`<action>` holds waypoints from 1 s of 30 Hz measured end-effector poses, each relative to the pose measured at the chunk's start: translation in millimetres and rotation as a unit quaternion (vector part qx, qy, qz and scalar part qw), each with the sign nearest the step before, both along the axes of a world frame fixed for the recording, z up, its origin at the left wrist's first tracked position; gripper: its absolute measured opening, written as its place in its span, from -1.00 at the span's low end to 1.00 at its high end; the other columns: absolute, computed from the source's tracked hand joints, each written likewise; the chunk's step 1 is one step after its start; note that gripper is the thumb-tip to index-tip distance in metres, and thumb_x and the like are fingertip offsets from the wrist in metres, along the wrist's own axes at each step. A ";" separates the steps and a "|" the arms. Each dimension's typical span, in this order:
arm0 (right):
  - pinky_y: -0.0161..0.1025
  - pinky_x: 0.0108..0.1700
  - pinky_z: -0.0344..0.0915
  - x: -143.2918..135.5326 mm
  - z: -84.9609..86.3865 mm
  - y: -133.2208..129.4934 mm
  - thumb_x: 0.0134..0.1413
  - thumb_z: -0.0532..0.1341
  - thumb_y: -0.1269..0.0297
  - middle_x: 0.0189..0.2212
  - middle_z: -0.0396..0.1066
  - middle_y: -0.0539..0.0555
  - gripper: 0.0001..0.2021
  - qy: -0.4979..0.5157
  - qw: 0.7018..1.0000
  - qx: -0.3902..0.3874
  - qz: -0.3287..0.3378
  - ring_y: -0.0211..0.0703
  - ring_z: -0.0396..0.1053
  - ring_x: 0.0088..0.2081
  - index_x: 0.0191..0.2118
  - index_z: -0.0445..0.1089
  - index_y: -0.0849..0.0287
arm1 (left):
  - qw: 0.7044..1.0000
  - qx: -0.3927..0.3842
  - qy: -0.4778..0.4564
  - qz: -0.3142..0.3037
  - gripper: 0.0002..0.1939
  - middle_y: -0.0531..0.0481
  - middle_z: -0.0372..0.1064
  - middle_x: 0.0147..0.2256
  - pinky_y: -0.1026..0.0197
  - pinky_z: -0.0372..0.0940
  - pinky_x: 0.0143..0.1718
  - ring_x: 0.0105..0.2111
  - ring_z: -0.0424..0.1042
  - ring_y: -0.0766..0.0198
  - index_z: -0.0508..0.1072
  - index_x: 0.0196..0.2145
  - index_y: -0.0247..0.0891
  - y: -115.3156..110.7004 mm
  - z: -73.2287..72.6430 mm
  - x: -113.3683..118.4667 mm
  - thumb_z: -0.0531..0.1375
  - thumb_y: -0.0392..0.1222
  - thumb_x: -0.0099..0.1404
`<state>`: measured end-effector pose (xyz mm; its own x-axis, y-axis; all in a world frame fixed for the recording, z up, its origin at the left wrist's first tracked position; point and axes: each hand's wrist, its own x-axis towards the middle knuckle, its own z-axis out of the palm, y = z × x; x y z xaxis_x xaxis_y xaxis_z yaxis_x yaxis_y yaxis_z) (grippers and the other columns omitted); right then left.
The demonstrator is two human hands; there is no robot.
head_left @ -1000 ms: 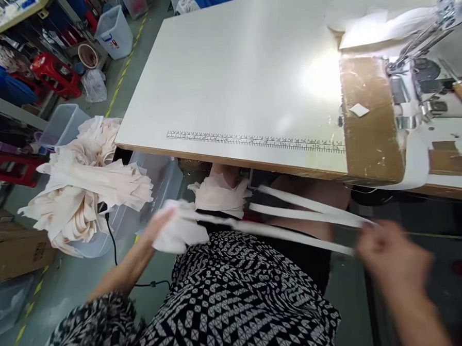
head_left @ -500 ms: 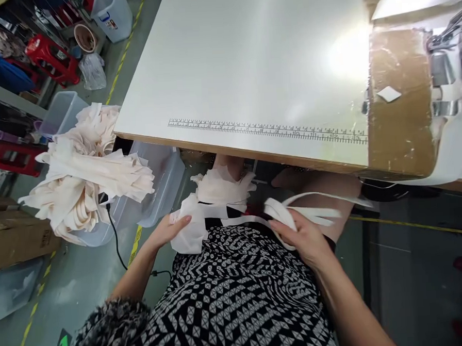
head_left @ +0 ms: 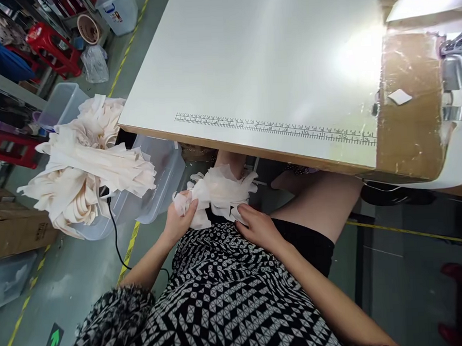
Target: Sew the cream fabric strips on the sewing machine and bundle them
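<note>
Over my lap lies a bunch of thin white fabric pieces (head_left: 226, 186). My left hand (head_left: 180, 217) pinches the left end of the white fabric between thumb and fingers. On the other side, my right hand (head_left: 259, 225) has its thumb and fingers closed on the fabric's lower right edge. Both hands are in front of the table edge, close to my body. A big pile of cream fabric pieces (head_left: 94, 159) rests on a clear plastic bin to the left.
The white table (head_left: 267, 57) has a printed ruler along its front edge. Brown tape (head_left: 412, 127) and metal machine parts are at its right. A cardboard box (head_left: 19, 225), red stools (head_left: 52, 48) and a black cable are at left.
My right hand has moved left to the white fabric, and the loose white strips it held are no longer in it. My left hand has shifted slightly right and up.
</note>
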<state>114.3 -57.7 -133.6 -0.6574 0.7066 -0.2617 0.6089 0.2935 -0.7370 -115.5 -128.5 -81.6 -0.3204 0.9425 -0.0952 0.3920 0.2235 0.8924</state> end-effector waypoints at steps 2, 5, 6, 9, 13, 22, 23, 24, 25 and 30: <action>-0.25 -0.29 0.27 5.2 8.2 0.8 0.11 0.06 0.30 -0.34 0.46 0.12 -0.87 0.022 1.000 -0.011 -0.006 -0.08 0.43 -0.30 -0.34 0.34 0.14 | 0.999 0.031 -0.009 -0.033 -0.51 -0.19 0.47 -0.05 0.07 0.28 0.09 -0.02 0.45 0.08 0.51 -0.10 -0.27 9.9 5.6 8.0 0.12 0.22 0.35; -0.27 -0.35 0.30 13.2 27.1 2.0 0.20 0.07 0.10 -0.47 0.46 0.05 -0.76 0.114 0.985 -0.117 -0.054 -0.14 0.41 -0.41 -0.27 0.35 0.16 | 0.989 0.041 -0.059 -0.127 -0.48 -0.19 0.47 0.01 0.05 0.21 0.18 0.08 0.40 0.08 0.47 0.04 -0.26 23.9 14.4 21.2 0.08 0.19 0.40; -0.27 -0.37 0.29 15.3 34.2 2.8 0.19 0.10 0.02 -0.50 0.46 0.04 -0.71 0.154 0.971 -0.166 -0.080 -0.15 0.40 -0.44 -0.27 0.36 0.16 | 0.980 0.027 -0.088 -0.174 -0.46 -0.18 0.45 0.04 0.04 0.18 0.20 0.11 0.37 0.08 0.42 0.11 -0.26 28.2 16.8 25.7 0.08 0.19 0.40; -0.29 -0.46 0.23 19.4 52.8 6.1 0.06 0.24 -0.12 -0.59 0.42 0.00 -0.61 0.237 0.925 -0.255 -0.151 -0.22 0.31 -0.54 -0.36 0.37 0.15 | 0.941 -0.074 -0.174 -0.280 -0.35 -0.16 0.48 -0.04 0.09 0.27 0.07 0.00 0.42 0.07 0.36 0.18 -0.28 38.5 21.2 37.7 0.18 0.22 0.32; -0.32 -0.54 0.12 20.1 63.6 10.3 -0.06 0.31 -0.18 -0.64 0.37 -0.03 -0.57 0.259 0.904 -0.275 -0.201 -0.28 0.21 -0.59 -0.45 0.39 0.15 | 0.918 -0.171 -0.214 -0.288 -0.44 0.02 0.38 -0.44 0.27 0.25 -0.38 -0.43 0.34 0.27 0.51 -0.24 -0.32 45.0 22.2 46.8 0.21 0.32 0.22; -0.33 -0.52 0.17 0.0 55.8 4.1 -0.06 0.31 -0.08 -0.62 0.34 -0.04 -0.65 0.276 0.891 -0.249 -0.261 -0.28 0.21 -0.55 -0.46 0.37 0.13 | 0.913 -0.179 -0.248 -0.270 -0.37 -0.01 0.37 -0.44 0.25 0.23 -0.37 -0.44 0.31 0.28 0.51 -0.35 -0.28 46.0 21.4 51.0 0.19 0.44 0.14; -0.33 -0.49 0.21 2.4 51.7 5.9 -0.09 0.33 -0.07 -0.59 0.36 -0.04 -0.65 0.281 0.888 -0.233 -0.280 -0.28 0.23 -0.53 -0.44 0.39 0.14 | 0.915 -0.181 -0.250 -0.260 -0.36 0.02 0.32 -0.50 0.26 0.19 -0.43 -0.49 0.26 0.31 0.50 -0.38 -0.28 43.6 19.2 49.2 0.19 0.45 0.14; -0.32 -0.48 0.24 7.4 47.0 8.9 -0.14 0.35 -0.08 -0.57 0.37 -0.03 -0.64 0.285 0.880 -0.215 -0.313 -0.27 0.25 -0.52 -0.43 0.40 0.14 | 0.918 -0.184 -0.252 -0.247 -0.35 0.05 0.25 -0.56 0.27 0.13 -0.49 -0.55 0.19 0.35 0.49 -0.40 -0.29 40.7 16.6 46.6 0.18 0.46 0.13; -0.32 -0.49 0.25 14.6 41.9 12.9 -0.21 0.38 -0.10 -0.54 0.38 -0.03 -0.60 0.287 0.866 -0.196 -0.359 -0.27 0.26 -0.52 -0.40 0.41 0.14 | 0.920 -0.188 -0.253 -0.232 -0.33 0.09 0.16 -0.61 0.28 0.07 -0.54 -0.60 0.11 0.38 0.48 -0.42 -0.29 37.7 13.7 43.6 0.16 0.48 0.14; -0.38 -0.68 0.04 56.3 29.8 27.9 -0.31 0.42 -0.17 -0.65 0.22 -0.12 -0.51 0.263 0.824 -0.184 -0.466 -0.38 0.07 -0.66 -0.41 0.36 0.14 | 0.933 -0.193 -0.252 -0.169 -0.32 0.13 0.12 -0.68 0.31 -0.02 -0.59 -0.66 0.01 0.43 0.51 -0.34 -0.35 28.7 3.6 29.4 0.16 0.45 0.17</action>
